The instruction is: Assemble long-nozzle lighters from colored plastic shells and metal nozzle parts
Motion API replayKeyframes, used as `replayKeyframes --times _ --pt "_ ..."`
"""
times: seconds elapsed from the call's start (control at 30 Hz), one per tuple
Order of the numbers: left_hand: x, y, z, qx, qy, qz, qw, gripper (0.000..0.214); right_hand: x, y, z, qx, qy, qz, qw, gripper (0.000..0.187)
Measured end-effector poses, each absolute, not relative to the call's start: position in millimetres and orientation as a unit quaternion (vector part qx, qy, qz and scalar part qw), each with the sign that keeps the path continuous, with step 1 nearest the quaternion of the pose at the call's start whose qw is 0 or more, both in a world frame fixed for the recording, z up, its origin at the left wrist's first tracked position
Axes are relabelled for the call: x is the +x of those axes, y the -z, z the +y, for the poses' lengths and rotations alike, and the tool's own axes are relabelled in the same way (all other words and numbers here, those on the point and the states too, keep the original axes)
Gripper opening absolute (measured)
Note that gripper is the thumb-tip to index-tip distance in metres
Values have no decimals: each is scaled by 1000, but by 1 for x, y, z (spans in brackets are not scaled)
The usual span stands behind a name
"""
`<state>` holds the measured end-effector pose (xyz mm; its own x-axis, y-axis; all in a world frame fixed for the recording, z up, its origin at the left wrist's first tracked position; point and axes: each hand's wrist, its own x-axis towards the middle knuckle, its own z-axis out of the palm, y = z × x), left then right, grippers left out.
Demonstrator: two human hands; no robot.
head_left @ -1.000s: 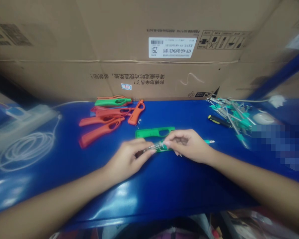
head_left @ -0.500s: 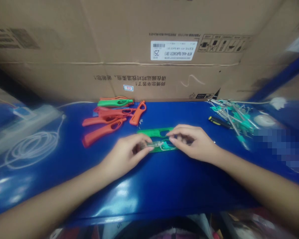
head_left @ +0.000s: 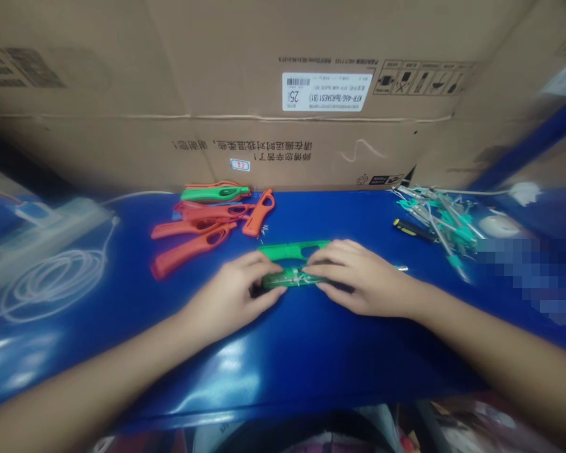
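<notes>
On the blue tabletop lies a green lighter housing half (head_left: 296, 277) with a clear part and white wire seated in it. My left hand (head_left: 238, 283) is closed on its left end, thumb at the near side and fingers at the far side. At its right portion my right hand (head_left: 358, 274) grips the same half between thumb and fingers. A metal tip (head_left: 401, 268) shows just past the right hand. Right behind, a second green housing half (head_left: 287, 251) lies on the table, its right end partly covered by my right fingers.
Several orange and red housing halves (head_left: 195, 248) and a green one (head_left: 216, 194) lie at back left. Several metal rods with green parts (head_left: 434, 217) are heaped at right beside a black-yellow screwdriver (head_left: 412, 230). A coiled white cable (head_left: 59, 270) lies left; a cardboard box (head_left: 136, 151) stands behind.
The clear part between my hands now sits lower in the green half. My right hand has shifted slightly left and down, its fingers flatter over the half.
</notes>
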<state>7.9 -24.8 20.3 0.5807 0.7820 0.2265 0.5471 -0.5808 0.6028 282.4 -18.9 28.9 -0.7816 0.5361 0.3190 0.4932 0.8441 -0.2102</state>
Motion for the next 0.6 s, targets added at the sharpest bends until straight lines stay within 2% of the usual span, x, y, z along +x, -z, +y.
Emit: replayKeyframes --times 0.27,0.6 --pt "5 -23 -21 863 -249 368 239 16 284 -26 -20 -244 -57 -960 125 43" --pt "7 -25 -23 828 -231 421 289 8 283 -24 -20 -242 -60 -964 91 46"
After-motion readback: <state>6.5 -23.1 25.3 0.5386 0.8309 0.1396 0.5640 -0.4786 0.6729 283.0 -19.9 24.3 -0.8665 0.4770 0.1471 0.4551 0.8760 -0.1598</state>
